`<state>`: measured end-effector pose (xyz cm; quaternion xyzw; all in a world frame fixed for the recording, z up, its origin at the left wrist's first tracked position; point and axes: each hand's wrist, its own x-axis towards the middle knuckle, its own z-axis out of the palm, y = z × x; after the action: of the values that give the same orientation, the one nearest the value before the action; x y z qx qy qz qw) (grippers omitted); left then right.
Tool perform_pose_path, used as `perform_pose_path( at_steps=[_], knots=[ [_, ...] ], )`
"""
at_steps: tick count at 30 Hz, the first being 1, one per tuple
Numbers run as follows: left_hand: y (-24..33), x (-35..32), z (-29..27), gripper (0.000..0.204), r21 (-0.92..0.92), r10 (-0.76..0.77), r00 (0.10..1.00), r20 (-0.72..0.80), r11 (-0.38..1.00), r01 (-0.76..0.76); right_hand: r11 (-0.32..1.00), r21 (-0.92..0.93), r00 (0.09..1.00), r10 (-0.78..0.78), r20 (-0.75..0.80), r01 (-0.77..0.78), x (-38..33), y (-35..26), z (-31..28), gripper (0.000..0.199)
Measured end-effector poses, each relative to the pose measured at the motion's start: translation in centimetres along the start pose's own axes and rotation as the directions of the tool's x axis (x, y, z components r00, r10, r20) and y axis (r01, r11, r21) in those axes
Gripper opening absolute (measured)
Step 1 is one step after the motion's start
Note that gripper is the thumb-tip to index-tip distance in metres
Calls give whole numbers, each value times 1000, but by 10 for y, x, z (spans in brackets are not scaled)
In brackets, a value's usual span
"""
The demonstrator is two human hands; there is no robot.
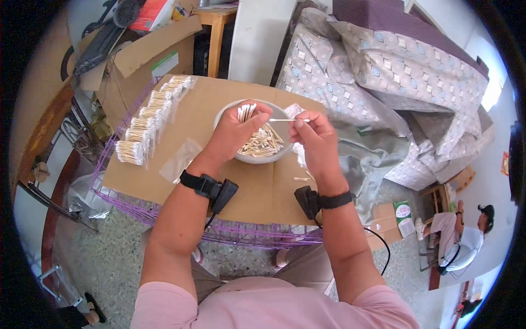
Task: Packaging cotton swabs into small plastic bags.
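Note:
My left hand point(234, 133) is closed around a bunch of cotton swabs point(245, 112) that stick up out of the fist, above a grey bowl point(226, 114) holding many loose swabs point(264, 142). My right hand point(316, 138) pinches a single swab point(289, 119) level, its tip pointing toward the left hand's bunch. Both hands hover over the bowl on a brown cardboard sheet point(257, 186). Both wrists wear black bands with small devices.
A row of bagged swab bundles point(149, 116) lies along the cardboard's left side, an empty clear bag point(181, 159) beside it. The cardboard rests on a purple wire rack point(241, 233). Cardboard boxes point(145, 60) stand at left, patterned bedding point(383, 77) at right, a person point(463, 236) far right.

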<state>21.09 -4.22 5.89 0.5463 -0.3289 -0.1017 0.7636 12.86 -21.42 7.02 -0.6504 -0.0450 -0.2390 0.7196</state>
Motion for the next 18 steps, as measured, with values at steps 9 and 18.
perform_pose_path(
  at_steps=[9, 18],
  knots=[
    [-11, 2, -5, 9, 114, 6, 995, 98, 993, -18, 1000, 17, 1000, 10, 29, -11, -7, 12, -1, 8],
    [-1, 1, 5, 9, 0, -27, 1000, 11, 1000, 27, 996, -81, 997, -27, 73, 33, -7, 19, -8, 8]
  ],
)
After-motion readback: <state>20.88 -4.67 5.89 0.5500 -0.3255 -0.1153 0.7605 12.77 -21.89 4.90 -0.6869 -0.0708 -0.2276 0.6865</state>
